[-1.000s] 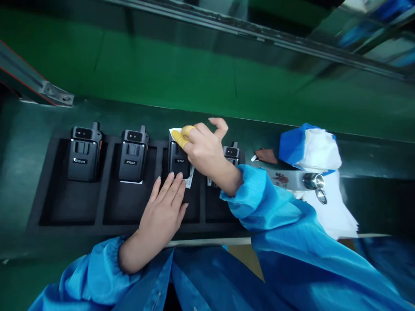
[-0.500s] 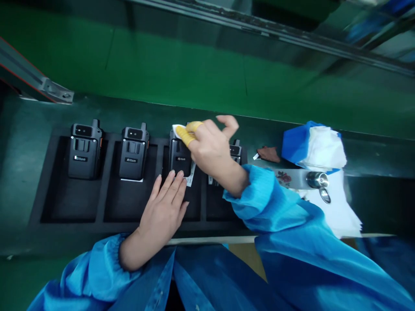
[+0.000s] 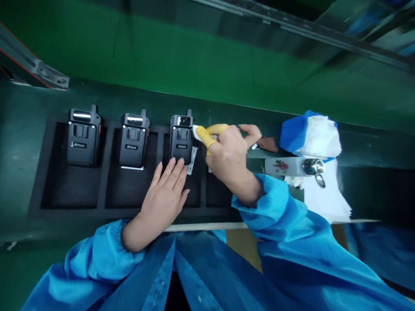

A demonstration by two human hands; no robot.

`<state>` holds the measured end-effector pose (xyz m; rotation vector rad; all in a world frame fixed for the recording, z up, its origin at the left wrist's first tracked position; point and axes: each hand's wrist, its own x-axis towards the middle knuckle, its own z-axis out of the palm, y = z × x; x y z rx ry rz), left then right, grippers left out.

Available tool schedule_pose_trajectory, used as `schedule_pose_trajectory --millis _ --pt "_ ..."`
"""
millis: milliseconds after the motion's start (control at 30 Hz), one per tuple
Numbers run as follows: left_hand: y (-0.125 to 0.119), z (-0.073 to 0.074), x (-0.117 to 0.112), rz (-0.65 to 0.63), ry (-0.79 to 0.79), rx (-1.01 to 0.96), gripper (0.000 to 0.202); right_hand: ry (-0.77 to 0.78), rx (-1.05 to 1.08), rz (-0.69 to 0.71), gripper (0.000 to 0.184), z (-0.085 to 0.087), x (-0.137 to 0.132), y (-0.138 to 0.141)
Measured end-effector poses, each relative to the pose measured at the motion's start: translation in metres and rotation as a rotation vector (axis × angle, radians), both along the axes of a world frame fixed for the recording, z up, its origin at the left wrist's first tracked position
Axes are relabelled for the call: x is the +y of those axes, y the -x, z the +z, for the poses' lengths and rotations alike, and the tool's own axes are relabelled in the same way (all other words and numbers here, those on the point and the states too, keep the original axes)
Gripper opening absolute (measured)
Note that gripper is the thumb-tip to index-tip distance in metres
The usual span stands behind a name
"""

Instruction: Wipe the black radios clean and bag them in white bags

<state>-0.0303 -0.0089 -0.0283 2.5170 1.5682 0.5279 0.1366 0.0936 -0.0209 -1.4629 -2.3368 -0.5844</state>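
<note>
A black foam tray (image 3: 81, 203) holds a row of black handheld radios. My left hand (image 3: 164, 194) lies flat with fingers stretched, the fingertips on the lower edge of the third radio (image 3: 181, 138). My right hand (image 3: 228, 153), with a yellow cot on the index finger, pinches a small white wipe (image 3: 196, 130) against the right upper side of that radio. A white label (image 3: 192, 159) sticks out beside the radio. Two more radios (image 3: 81, 136) (image 3: 133, 138) stand to the left. A fourth slot is hidden under my right hand.
Right of the tray lie a stack of white cloths in a blue wrapper (image 3: 309, 136), a flower-printed bottle with a metal cap (image 3: 293, 166) on its side and a small brown scrap (image 3: 267, 144). A green conveyor belt (image 3: 181, 56) runs behind.
My right hand with the wipe has slid from the top of the third radio down to its right side, uncovering the radio's top. My left hand has stayed in place.
</note>
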Motion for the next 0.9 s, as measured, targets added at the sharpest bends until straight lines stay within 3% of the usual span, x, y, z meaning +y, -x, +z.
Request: schedule_pose_trajectory --millis 133,233,400,500,700,900 --pt "0.0 0.0 0.0 0.002 0.029 0.003 0.045 -0.021 -0.055 0.276 0.03 -0.002 -0.016 0.024" --pt "0.0 0.0 0.0 0.002 0.039 0.002 0.044 0.035 -0.071 0.353 0.03 -0.003 -0.019 0.023" --pt "0.0 0.0 0.0 -0.004 0.065 -0.013 0.046 0.074 -0.115 0.167 0.034 -0.002 -0.018 -0.004" --pt "0.0 0.0 0.0 -0.008 0.051 -0.014 0.045 0.089 -0.078 0.042 0.034 -0.001 -0.018 -0.002" --pt "0.001 0.0 0.001 -0.005 0.024 0.005 0.045 0.16 -0.06 0.174 0.031 -0.006 -0.021 0.032" --pt "-0.002 -0.001 0.002 -0.016 0.032 -0.039 0.045 0.114 -0.08 0.063 0.033 -0.004 -0.023 0.008"
